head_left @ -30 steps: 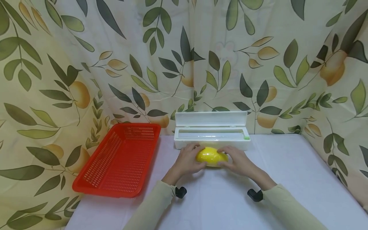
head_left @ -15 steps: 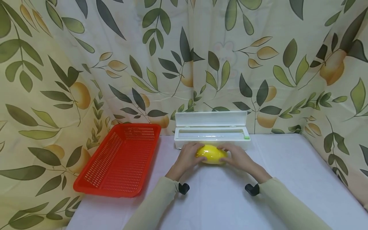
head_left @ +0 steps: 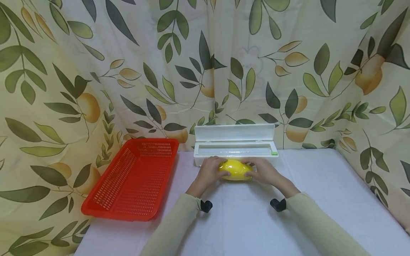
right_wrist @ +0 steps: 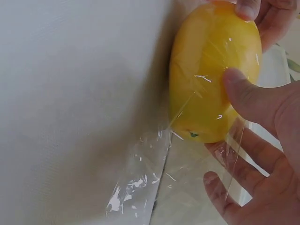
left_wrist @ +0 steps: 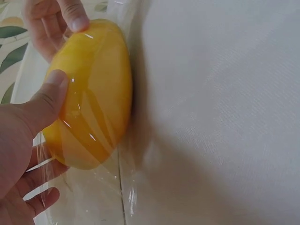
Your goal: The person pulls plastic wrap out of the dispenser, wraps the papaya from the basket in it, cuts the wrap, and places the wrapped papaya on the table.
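Observation:
A smooth yellow oval fruit (head_left: 236,170) is covered in clear plastic wrap, whose shiny creases show in both wrist views. My left hand (head_left: 209,172) grips one end, thumb on the near face and fingers behind. At the opposite end my right hand (head_left: 263,171) holds it the same way. In the right wrist view the fruit (right_wrist: 213,75) shows a small green stem mark at its lower end. Loose plastic wrap (right_wrist: 133,187) trails from it over the white cloth. Right behind the fruit stands a white cling film dispenser (head_left: 237,133), its lid raised and a film roll inside.
To the left, a red perforated plastic basket (head_left: 153,208) sits on the white-covered table (head_left: 320,185). A leaf-patterned curtain (head_left: 230,71) hangs behind and at both sides. The dispenser's green slider (head_left: 274,153) lies at its right end.
Both hands have shifted the wrapped fruit slightly away from the body, toward the dispenser, and the thumbs now lie further up its near face. Basket and dispenser stay in place.

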`<action>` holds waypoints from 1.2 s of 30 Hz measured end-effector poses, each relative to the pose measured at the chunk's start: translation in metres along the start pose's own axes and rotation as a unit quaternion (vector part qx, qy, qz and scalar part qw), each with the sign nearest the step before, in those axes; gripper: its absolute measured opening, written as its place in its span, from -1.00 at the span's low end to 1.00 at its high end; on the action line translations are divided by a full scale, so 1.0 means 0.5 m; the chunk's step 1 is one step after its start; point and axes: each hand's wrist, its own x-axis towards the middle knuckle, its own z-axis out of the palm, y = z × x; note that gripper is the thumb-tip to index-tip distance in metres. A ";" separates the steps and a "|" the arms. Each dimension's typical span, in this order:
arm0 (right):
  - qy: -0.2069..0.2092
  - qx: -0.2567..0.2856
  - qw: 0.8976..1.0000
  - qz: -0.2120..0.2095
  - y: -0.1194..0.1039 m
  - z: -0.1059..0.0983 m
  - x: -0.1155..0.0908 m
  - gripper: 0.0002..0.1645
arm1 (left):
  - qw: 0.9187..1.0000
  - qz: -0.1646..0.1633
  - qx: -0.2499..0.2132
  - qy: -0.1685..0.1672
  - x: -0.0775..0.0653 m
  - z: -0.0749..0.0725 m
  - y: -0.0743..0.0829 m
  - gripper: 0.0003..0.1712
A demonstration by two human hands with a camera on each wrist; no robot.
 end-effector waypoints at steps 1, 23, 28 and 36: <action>-0.002 0.000 1.000 -0.001 0.000 -0.001 0.000 -0.38 | 1.000 -0.002 0.001 -0.002 0.000 0.000 0.000 -0.35; 0.004 -0.004 0.999 -0.039 -0.003 -0.010 -0.010 -0.35 | 0.999 -0.031 -0.035 -0.025 0.010 -0.001 0.001 -0.36; 0.000 -0.020 0.999 -0.034 -0.012 -0.029 -0.017 -0.32 | 0.997 -0.049 -0.035 -0.038 0.012 -0.002 0.002 -0.36; 0.006 -0.044 0.999 -0.018 -0.020 -0.055 -0.021 -0.35 | 0.995 -0.073 -0.038 -0.046 0.011 -0.004 0.008 -0.35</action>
